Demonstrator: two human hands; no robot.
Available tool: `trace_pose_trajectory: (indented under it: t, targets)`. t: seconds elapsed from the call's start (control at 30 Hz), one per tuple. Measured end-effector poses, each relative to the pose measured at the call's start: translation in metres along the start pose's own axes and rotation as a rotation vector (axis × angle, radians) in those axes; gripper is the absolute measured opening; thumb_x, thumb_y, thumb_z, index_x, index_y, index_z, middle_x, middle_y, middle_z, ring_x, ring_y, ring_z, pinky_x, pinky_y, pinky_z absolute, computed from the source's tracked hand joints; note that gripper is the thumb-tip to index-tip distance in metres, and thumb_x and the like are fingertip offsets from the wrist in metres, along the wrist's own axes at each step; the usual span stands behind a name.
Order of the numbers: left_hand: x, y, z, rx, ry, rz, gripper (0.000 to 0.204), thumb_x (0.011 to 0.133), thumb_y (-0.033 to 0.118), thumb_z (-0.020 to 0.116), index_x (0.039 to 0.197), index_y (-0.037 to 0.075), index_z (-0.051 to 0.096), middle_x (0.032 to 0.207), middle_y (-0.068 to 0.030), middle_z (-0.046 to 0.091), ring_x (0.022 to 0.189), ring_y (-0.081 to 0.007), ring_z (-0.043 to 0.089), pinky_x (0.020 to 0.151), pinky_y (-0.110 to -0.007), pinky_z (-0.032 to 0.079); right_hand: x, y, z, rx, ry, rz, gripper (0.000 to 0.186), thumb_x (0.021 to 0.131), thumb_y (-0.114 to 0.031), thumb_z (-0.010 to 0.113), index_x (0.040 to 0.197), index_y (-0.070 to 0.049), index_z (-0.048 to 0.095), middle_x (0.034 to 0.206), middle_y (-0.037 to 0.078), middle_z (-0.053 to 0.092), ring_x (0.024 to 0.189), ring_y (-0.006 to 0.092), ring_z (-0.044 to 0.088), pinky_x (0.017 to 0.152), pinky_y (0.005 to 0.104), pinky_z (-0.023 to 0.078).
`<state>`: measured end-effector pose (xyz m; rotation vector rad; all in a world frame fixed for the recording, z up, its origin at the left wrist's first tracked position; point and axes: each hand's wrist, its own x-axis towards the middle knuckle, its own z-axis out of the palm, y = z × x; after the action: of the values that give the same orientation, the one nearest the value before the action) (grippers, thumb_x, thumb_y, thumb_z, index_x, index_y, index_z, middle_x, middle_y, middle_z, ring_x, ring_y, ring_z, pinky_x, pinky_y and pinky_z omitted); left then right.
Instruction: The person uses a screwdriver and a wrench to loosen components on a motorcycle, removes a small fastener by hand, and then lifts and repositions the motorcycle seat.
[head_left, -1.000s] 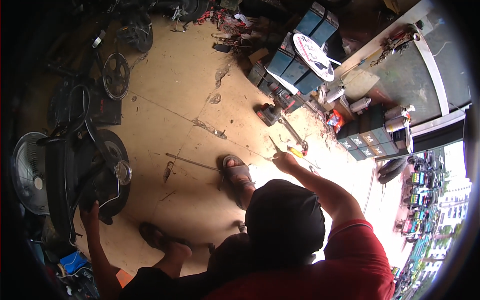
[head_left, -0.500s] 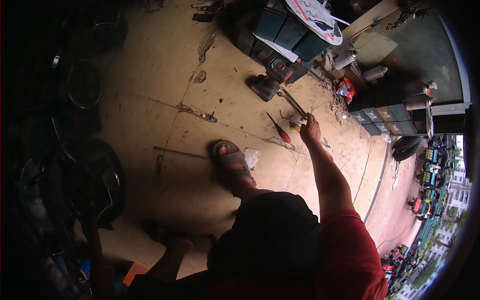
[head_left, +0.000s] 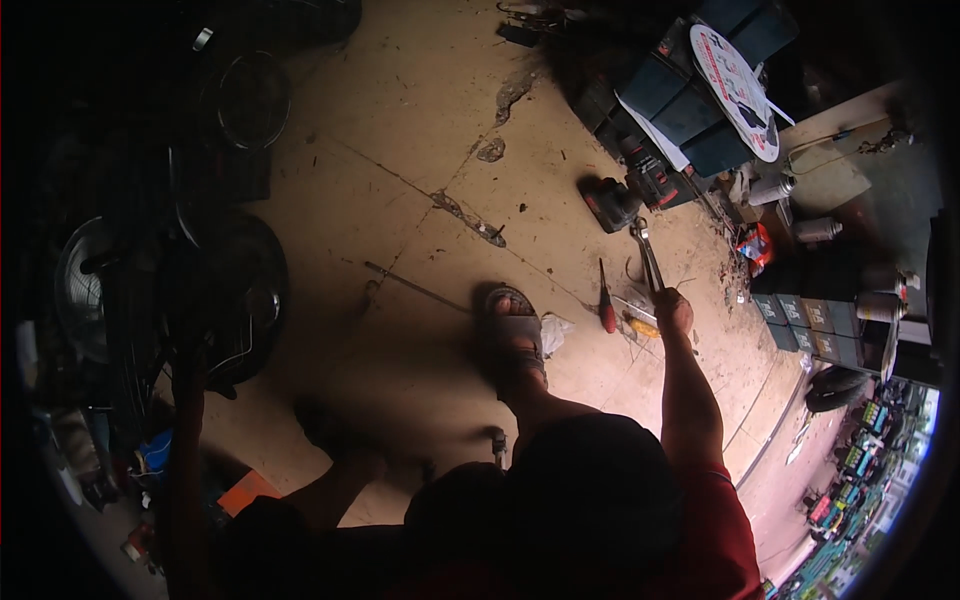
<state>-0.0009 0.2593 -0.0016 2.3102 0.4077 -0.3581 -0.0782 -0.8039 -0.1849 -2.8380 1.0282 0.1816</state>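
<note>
My right hand (head_left: 673, 312) is closed around the lower end of what looks like two long metal wrenches (head_left: 648, 258) held side by side. Their ring ends reach up to a black and red cordless power tool (head_left: 612, 203) on the floor. Left of that hand lie a screwdriver with a red handle (head_left: 607, 316) and a tool with a yellow handle (head_left: 643, 327). My left hand (head_left: 190, 355) hangs in deep shadow beside a dark wheel (head_left: 240, 300); its fingers are hidden in the dark.
Stacked dark boxes (head_left: 672, 102) stand at the upper right, with spray cans (head_left: 770, 190) and more boxes (head_left: 810, 320) beyond. A thin rod (head_left: 415, 287) and a crumpled white cloth or paper (head_left: 555, 333) lie near my sandalled foot (head_left: 517, 330). An orange piece (head_left: 248, 492) is at lower left.
The view has turned, so the scene sits farther right and lower. My right hand still grips the wrenches, and more of the yellow handle beside it shows now.
</note>
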Motion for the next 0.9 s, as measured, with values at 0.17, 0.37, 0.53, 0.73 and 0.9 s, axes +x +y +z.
trace_pose_trajectory:
  t: [0.17, 0.37, 0.53, 0.73, 0.9]
  targets:
    - [-0.029, 0.041, -0.002, 0.021, 0.038, 0.335, 0.059, 0.105, 0.033, 0.065, 0.154, 0.007, 0.044, 0.129, -0.0106, 0.067, 0.113, -0.02, 0.068, 0.088, -0.034, 0.058, -0.049, 0.014, -0.047, 0.247, 0.075, -0.235, 0.041, 0.102, -0.035, 0.058, 0.078, -0.001, 0.065, 0.068, 0.017, 0.068, 0.059, 0.0303, 0.067, 0.061, 0.0451, 0.051]
    - [-0.069, 0.078, 0.001, -0.198, 0.212, 0.057, 0.076, 0.088, 0.026, 0.082, 0.151, 0.004, 0.044, 0.124, -0.0075, 0.067, 0.112, -0.0178, 0.065, 0.095, -0.035, 0.054, -0.061, -0.014, -0.141, 0.776, -0.278, -0.042, 0.036, 0.102, -0.032, 0.063, 0.089, 0.0, 0.072, 0.06, 0.005, 0.06, 0.05, 0.0183, 0.06, 0.049, 0.0342, 0.045]
    - [-0.065, 0.075, 0.006, -0.296, 0.244, 0.212, 0.071, 0.085, 0.02, 0.084, 0.145, 0.003, 0.05, 0.137, -0.0098, 0.06, 0.124, -0.0207, 0.059, 0.105, -0.036, 0.049, -0.13, -0.181, -0.309, 0.791, -0.539, -0.307, 0.031, 0.101, -0.03, 0.066, 0.092, 0.0, 0.073, 0.06, 0.002, 0.059, 0.048, 0.0137, 0.058, 0.045, 0.0296, 0.042]
    - [-0.042, 0.053, 0.011, -0.342, 0.246, 0.442, 0.084, 0.082, 0.019, 0.087, 0.149, 0.0, 0.041, 0.139, -0.0135, 0.06, 0.128, -0.0238, 0.057, 0.11, -0.037, 0.046, -0.271, -0.409, -0.448, 0.342, -1.027, -0.775, 0.022, 0.101, -0.011, 0.057, 0.113, 0.005, 0.066, 0.079, 0.01, 0.074, 0.066, 0.0173, 0.073, 0.052, 0.0252, 0.051]
    - [-0.056, 0.043, 0.005, -0.116, 0.18, 0.141, 0.053, 0.082, 0.059, 0.079, 0.092, 0.007, 0.076, 0.089, -0.0099, 0.074, 0.086, -0.0208, 0.068, 0.081, -0.036, 0.052, -0.36, -0.496, -0.33, 0.166, -1.158, -1.04, 0.023, 0.104, -0.02, 0.062, 0.111, -0.001, 0.072, 0.073, 0.005, 0.068, 0.062, 0.0096, 0.062, 0.055, 0.0252, 0.05]
